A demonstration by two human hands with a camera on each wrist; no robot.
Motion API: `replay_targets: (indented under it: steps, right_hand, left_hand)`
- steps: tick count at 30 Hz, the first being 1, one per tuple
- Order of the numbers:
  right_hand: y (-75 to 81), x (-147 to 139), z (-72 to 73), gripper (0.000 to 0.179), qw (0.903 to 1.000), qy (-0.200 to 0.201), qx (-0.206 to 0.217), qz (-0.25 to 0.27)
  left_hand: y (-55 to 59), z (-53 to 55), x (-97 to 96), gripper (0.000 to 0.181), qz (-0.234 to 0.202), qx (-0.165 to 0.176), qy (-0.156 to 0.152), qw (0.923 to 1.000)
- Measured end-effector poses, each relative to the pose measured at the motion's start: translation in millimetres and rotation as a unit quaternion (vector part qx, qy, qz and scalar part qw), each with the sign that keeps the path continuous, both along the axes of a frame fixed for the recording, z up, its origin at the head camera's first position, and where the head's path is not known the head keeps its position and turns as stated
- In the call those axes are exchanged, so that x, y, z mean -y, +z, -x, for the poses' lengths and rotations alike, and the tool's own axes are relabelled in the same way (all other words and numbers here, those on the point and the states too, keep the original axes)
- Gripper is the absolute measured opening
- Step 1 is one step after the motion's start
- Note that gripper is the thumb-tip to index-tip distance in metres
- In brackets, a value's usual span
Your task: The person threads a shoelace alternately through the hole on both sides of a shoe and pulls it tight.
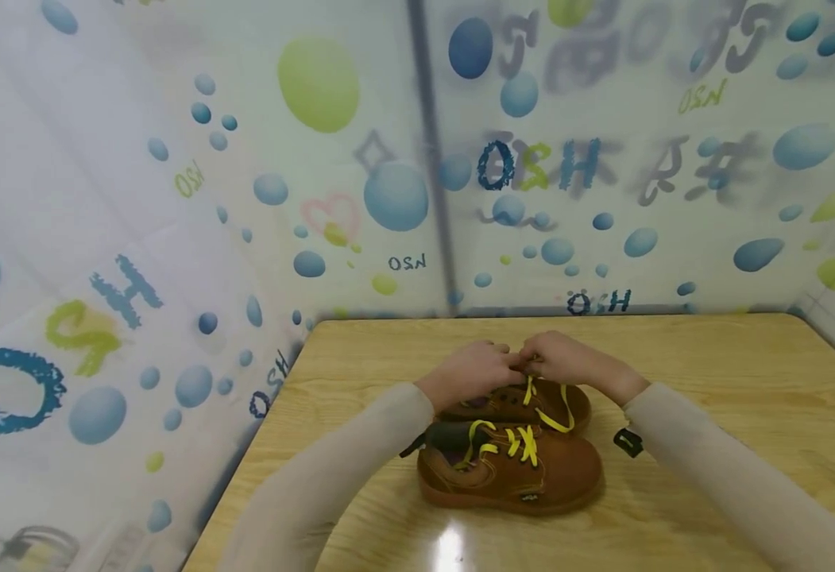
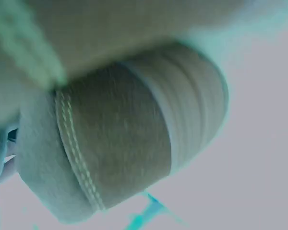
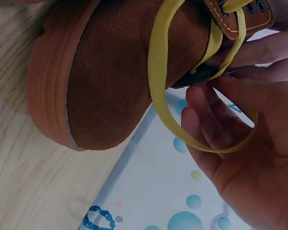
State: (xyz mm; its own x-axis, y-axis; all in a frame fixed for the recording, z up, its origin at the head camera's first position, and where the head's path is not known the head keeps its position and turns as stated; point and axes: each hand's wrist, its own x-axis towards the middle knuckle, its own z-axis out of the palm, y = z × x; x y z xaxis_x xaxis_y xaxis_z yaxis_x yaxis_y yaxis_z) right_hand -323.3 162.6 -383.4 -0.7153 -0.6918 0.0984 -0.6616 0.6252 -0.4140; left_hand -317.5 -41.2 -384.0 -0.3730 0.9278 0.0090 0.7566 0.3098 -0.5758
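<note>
Two shoes [image 1: 563,477] aligned crosswise, toes rightward, right hand [image 1: 567,359] pinching lace [image 3: 157,72], left hand [image 1: 473,370] grip unclear

On the table [image 1: 732,365], front shoe [image 1: 563,470] before rear shoe [image 1: 504,412], left grip [image 1: 476,370] and right grip [image 1: 566,359] at the latter.

far shoe [image 1: 516,410] — partly hidden, left sleeve [image 1: 331,469] — cropped

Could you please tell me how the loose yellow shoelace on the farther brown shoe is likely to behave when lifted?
The yellow shoelace will probably be floppy, as it bends in a soft curve. It looks light for its length, being a narrow, flat strip. Lifting it may tug the brown shoe, since it appears laced through the eyelet flap.
</note>
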Motion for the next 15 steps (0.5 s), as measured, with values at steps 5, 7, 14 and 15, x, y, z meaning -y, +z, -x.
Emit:
replay_targets:
  steps: [5, 7, 14, 15]
  right_hand:
    - [1.7, -1, -1.2, 0.023, 0.9997, -0.007, 0.021, 0.003]
    - [2.1, -3, -1.7, 0.024, 0.9993, -0.011, 0.035, 0.003]
    - [1.4, -10, -9.1, 0.029, 0.9837, -0.059, 0.160, 0.056]
    - [2.1, -13, -11.1, 0.032, 0.9778, -0.067, 0.185, 0.071]
  left_hand:
    - [-1.9, 2.4, -6.7, 0.024, 0.044, -0.110, -0.050, 0.9917]
    - [-4.1, 3.6, -7.6, 0.026, 0.037, -0.133, -0.063, 0.9884]
    - [-5.2, 5.3, 1.3, 0.018, -0.253, 0.192, 0.017, 0.9480]
    - [-2.2, 2.7, 4.2, 0.016, -0.331, 0.299, 0.028, 0.8945]
